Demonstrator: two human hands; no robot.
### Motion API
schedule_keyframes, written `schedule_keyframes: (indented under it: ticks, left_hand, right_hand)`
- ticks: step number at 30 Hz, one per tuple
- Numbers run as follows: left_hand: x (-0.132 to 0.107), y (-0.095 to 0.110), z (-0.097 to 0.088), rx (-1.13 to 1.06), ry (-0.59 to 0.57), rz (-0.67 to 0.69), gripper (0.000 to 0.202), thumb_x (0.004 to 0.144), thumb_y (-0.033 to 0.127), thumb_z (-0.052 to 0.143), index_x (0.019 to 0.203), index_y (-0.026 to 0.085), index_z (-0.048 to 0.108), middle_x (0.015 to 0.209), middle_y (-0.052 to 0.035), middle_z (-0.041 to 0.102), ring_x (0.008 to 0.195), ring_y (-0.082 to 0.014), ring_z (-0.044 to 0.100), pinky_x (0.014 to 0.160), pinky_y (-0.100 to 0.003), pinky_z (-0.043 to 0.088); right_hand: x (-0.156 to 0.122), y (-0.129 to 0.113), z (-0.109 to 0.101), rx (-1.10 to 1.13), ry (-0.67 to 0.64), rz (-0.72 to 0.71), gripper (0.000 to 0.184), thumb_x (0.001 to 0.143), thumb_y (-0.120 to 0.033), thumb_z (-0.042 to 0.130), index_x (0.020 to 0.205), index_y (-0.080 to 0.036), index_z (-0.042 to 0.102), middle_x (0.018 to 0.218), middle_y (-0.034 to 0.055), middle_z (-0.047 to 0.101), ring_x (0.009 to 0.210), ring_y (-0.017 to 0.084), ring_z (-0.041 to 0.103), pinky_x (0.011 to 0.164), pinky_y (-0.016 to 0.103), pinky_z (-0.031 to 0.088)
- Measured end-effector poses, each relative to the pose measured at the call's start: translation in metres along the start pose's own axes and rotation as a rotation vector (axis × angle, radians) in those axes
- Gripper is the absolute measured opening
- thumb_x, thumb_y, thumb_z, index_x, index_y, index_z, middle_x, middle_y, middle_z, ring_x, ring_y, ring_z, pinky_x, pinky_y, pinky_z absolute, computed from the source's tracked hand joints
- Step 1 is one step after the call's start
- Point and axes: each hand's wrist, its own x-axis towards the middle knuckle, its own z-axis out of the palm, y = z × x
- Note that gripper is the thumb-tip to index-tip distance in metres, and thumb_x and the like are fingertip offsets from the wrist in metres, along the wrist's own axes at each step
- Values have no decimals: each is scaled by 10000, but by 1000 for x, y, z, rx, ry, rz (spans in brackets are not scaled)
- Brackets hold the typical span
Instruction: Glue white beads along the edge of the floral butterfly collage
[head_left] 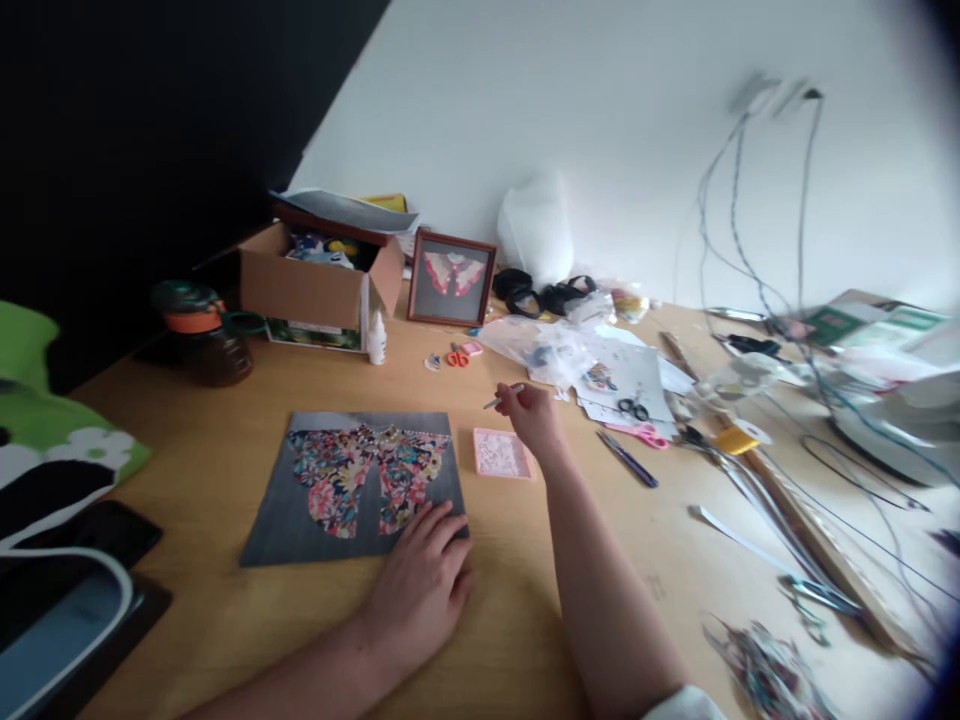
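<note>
My left hand (421,570) lies with its fingers stretched over the lower right corner of a dark grey sheet (274,530). On that sheet is a flowered fabric collar shape (337,480) in two halves, with small pale beads along its top edge. My right hand (531,412) is closed on a thin white pen-like stick (504,397), whose tip points left. It hovers over the back edge of a small pink tray (504,475) with many tiny white pieces in it. The exact kind of stick is too small to tell.
At the back stand a cardboard box (300,290), a white bottle (377,340) and a framed collar picture (452,280). A jar (206,340) is on the left. Pink scissors (645,434), a dark-handled tool (628,460), papers and cables lie to the right.
</note>
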Motion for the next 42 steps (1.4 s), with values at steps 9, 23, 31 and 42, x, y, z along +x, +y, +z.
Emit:
schedule_keyframes:
  ticks: [9, 23, 31, 42]
  left_hand:
    - [0, -3, 1, 67, -10, 37, 287, 835, 100, 592, 1107, 161, 662, 1281, -94, 604, 1266, -299, 487, 1079, -559, 416]
    - [1, -2, 0, 74, 3, 62, 274, 839, 109, 585, 1099, 154, 660, 1270, -108, 608, 1256, -306, 499, 1060, -562, 438]
    - [0, -3, 1, 67, 24, 59, 282, 827, 96, 583, 1090, 164, 660, 1269, -104, 609, 1253, -307, 501, 1050, -570, 444]
    - [0, -2, 0, 79, -1, 55, 270, 843, 109, 583, 1097, 155, 663, 1275, -102, 606, 1258, -309, 496, 1069, -567, 427]
  right_hand:
    - [2, 10, -33, -156, -326, 64, 150, 727, -142, 645, 585, -156, 694, 553, 20, 670, 537, 142, 614, 491, 204, 390]
    - [-3, 2, -31, -365, -345, 53, 162, 732, -116, 600, 661, -179, 731, 627, 35, 697, 598, 151, 619, 545, 223, 404]
    - [-2, 1, -30, -340, -374, 55, 191, 746, -116, 587, 616, -173, 714, 575, 34, 678, 575, 149, 610, 538, 226, 397]
    - [-2, 4, -27, -340, -383, 38, 194, 759, -116, 587, 619, -171, 710, 561, 21, 672, 546, 136, 607, 527, 226, 384]
